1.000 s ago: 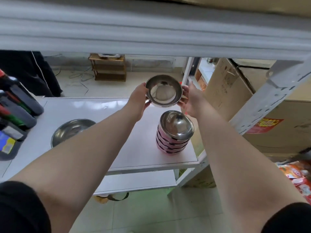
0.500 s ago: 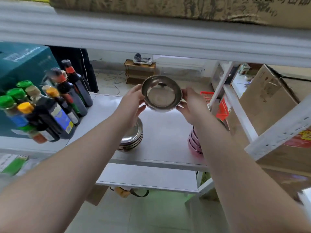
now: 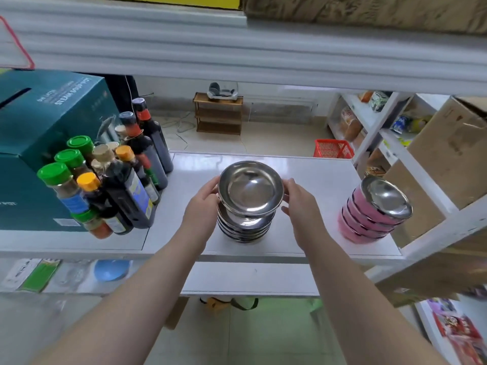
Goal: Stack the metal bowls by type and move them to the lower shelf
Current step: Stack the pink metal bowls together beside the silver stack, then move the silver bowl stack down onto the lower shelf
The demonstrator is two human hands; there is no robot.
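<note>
A shiny steel bowl (image 3: 250,189) sits tilted on top of a stack of plain steel bowls (image 3: 243,227) in the middle of the white shelf (image 3: 319,175). My left hand (image 3: 201,209) touches the bowl's left rim with its fingers. My right hand (image 3: 299,204) is at the right rim, fingers spread and just off the metal. A second stack of pink-sided metal bowls (image 3: 369,214) stands at the shelf's right end. A lower shelf board (image 3: 250,279) shows beneath the front edge.
Dark sauce bottles and spice jars (image 3: 110,180) crowd the shelf's left part, in front of a teal box (image 3: 39,133). A shelf beam (image 3: 237,48) runs overhead. Cardboard boxes (image 3: 448,154) stand at the right. A red basket (image 3: 333,148) lies on the floor behind.
Both hands brought the steel bowl down from in front of me onto the plain steel stack. The view shifted left, bringing the bottles and the teal box into sight.
</note>
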